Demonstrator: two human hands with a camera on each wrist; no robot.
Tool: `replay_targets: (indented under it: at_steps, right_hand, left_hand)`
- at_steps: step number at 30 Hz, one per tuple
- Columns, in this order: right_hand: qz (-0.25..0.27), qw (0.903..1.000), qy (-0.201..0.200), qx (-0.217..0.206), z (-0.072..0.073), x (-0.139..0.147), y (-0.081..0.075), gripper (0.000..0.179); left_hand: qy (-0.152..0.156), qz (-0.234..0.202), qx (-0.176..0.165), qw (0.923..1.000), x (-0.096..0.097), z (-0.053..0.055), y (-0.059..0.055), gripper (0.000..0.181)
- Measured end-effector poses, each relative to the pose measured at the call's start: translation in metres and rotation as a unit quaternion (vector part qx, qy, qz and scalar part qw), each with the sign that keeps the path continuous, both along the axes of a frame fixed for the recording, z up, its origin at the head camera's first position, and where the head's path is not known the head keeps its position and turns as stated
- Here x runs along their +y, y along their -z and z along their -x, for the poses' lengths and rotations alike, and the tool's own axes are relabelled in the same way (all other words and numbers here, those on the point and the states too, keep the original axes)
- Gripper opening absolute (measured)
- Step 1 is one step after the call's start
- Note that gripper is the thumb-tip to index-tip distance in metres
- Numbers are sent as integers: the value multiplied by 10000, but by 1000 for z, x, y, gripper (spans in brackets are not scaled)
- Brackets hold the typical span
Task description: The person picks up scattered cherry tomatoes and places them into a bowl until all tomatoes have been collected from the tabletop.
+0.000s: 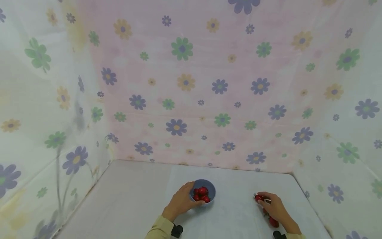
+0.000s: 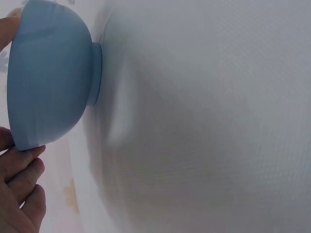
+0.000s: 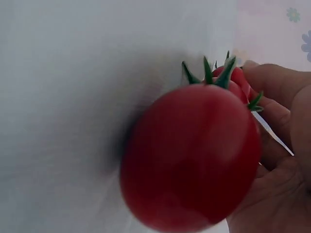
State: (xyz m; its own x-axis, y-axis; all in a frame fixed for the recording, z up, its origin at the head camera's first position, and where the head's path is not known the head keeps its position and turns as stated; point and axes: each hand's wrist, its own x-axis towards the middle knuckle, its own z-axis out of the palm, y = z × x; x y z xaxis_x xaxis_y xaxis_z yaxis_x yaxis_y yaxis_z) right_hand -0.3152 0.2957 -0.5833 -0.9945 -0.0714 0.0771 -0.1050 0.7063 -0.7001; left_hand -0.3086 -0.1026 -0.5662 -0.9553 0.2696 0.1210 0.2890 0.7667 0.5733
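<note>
My left hand (image 1: 180,201) grips a small blue bowl (image 1: 211,188) at its rim, thumb on the near side and fingers on the far side. Several red cherry tomatoes (image 1: 203,191) lie inside it. In the left wrist view the bowl (image 2: 51,77) shows its smooth outer wall and foot. To the right, my right hand (image 1: 277,208) pinches a red cherry tomato (image 1: 258,198) with a green stem top between thumb and fingers. Another tomato (image 1: 273,222) lies on the table below that hand, large in the right wrist view; one more (image 1: 265,211) is partly hidden between them.
A white cloth covers the table (image 1: 232,219). Behind it rises a pink flowered curtain (image 1: 203,113), with flowered sheets also hanging along the left (image 1: 35,106) and right sides.
</note>
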Motion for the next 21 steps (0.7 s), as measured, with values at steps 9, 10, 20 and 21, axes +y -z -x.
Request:
replay_targets:
  at_steps: [9, 10, 20, 21]
  right_hand:
    - [291, 9995, 39, -137, 5, 4, 6, 39]
    - [297, 9995, 30, -131, 6, 4, 6, 40]
    - [434, 9990, 87, 47, 7, -3, 2, 40]
    - [451, 9989, 114, 35, 6, -4, 2, 40]
  left_hand:
    - [-14, -5, -23, 10000, 0, 2, 3, 104]
    - [-25, 19, -43, 10000, 0, 2, 3, 105]
    - [23, -38, 28, 10000, 0, 0, 1, 102]
    - [29, -41, 38, 10000, 0, 0, 1, 103]
